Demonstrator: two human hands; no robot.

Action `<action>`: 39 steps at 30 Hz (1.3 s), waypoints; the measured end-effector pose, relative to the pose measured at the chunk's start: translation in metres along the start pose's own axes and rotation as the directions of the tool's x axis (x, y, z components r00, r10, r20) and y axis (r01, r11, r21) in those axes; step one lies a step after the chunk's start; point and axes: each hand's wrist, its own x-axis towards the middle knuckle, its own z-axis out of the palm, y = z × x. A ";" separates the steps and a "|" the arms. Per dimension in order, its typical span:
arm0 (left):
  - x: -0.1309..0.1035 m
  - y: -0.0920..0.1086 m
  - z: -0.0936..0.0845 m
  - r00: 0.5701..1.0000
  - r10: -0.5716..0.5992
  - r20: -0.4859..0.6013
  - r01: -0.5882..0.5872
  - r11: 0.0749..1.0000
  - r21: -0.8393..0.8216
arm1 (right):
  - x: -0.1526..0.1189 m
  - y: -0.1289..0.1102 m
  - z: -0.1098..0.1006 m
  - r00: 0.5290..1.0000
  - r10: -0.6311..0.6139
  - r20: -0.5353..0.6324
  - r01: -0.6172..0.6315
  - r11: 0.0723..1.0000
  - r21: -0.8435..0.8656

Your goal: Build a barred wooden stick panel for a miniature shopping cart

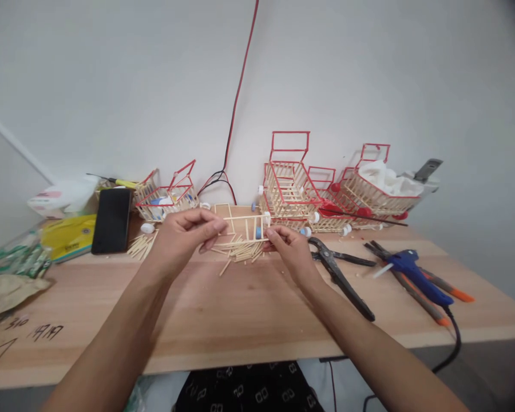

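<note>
A small ladder-like frame of thin wooden sticks [248,228] is held up above the table between my two hands. My left hand [193,229] pinches its left end between thumb and fingers. At the right end, my right hand [288,247] grips it near the lower corner, close to a white cap [266,217]. A blue cap [258,232] shows between the crossbars; whether it is attached to the frame I cannot tell. Beneath the frame lies a loose pile of short wooden sticks [244,252].
Miniature stick shopping carts with red trim [289,183] stand along the wall. On the right lie black pliers [341,274] and a blue glue gun [416,274] with a cable. At left are a black phone [111,221], a yellow packet [68,236] and another cart [168,200].
</note>
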 end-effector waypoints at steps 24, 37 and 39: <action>0.029 0.003 0.018 0.973 -0.059 0.222 -0.098 0.768 0.633 | -0.005 0.005 0.004 0.990 -0.098 0.104 0.117 0.973 -0.198; 0.018 0.023 0.007 0.967 0.254 0.018 -0.225 0.822 0.523 | -0.002 0.001 0.001 0.997 -0.060 0.041 0.064 0.991 -0.119; 0.008 0.034 -0.002 0.929 0.316 -0.194 -0.209 0.878 0.430 | -0.001 -0.002 0.000 1.000 -0.021 0.019 0.022 0.998 -0.059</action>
